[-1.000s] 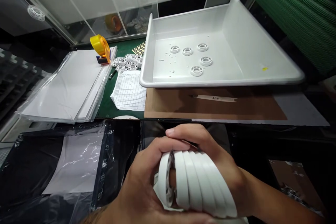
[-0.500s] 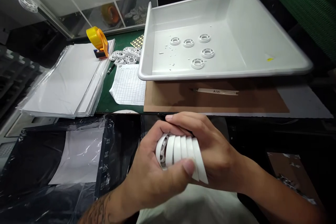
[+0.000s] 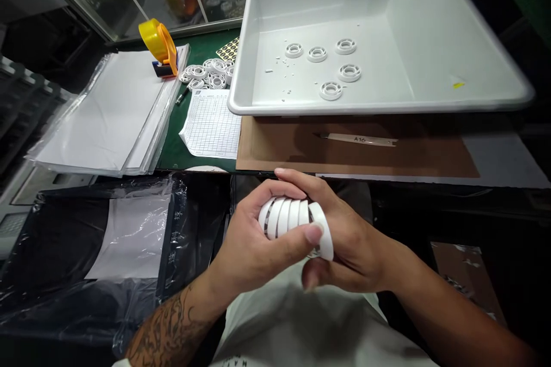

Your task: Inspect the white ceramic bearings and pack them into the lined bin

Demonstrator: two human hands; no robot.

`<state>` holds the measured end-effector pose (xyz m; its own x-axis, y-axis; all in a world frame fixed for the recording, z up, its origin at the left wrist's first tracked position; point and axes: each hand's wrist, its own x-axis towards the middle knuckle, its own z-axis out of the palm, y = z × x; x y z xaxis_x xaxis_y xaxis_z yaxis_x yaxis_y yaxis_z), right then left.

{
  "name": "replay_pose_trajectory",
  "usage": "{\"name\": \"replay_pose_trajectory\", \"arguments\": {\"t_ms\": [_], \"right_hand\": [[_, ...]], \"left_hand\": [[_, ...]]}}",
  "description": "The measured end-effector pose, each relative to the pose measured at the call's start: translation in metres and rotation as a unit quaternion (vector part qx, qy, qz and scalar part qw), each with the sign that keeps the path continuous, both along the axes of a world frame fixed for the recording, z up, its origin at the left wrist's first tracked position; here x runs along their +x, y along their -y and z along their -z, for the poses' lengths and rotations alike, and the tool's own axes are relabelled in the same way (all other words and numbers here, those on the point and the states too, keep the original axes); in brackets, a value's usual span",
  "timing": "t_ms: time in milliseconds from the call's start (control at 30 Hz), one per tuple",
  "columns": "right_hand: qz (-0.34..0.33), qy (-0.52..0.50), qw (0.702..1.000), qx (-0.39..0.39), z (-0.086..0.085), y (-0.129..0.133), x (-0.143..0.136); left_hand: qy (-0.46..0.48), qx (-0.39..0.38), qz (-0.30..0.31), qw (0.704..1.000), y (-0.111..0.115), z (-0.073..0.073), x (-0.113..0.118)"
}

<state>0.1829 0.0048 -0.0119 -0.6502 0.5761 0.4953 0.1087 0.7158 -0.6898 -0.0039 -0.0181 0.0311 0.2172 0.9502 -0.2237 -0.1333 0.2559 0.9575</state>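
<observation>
Rings [image 3: 295, 219], white and stacked edge-on in a short row, are held near the bench's front edge, clasped between both hands. The left hand [image 3: 253, 243] is closed around the stack from the left, its thumb laid across the front. The right hand [image 3: 348, 241] is cupped against the stack from the right, fingers curled over the top. Beyond, a white tray [image 3: 430, 34] is seen with five loose rings [image 3: 330, 90] lying inside. A yellow tape dispenser [image 3: 160, 46] stands far left.

Head view — forward-down, close over hands [image 3: 301, 235]
</observation>
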Motion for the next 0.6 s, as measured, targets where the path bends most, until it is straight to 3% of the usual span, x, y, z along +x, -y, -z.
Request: {"name": "replay_pose_trajectory", "arguments": {"t_ms": [167,400,600], "right_hand": [[-0.012,-0.042,0.995,-0.088,0.004,0.001,0.002],[0.036,0.026,0.997,0.061,0.002,0.003,0.005],[0.048,-0.008,0.996,0.073,0.01,0.002,0.003]], "left_hand": [[0.024,-0.005,-0.009,1.0,-0.001,0.003,0.002],[-0.022,-0.035,-0.022,0.999,-0.005,0.002,0.006],[0.044,-0.055,-0.017,0.997,-0.004,0.013,0.011]]}}
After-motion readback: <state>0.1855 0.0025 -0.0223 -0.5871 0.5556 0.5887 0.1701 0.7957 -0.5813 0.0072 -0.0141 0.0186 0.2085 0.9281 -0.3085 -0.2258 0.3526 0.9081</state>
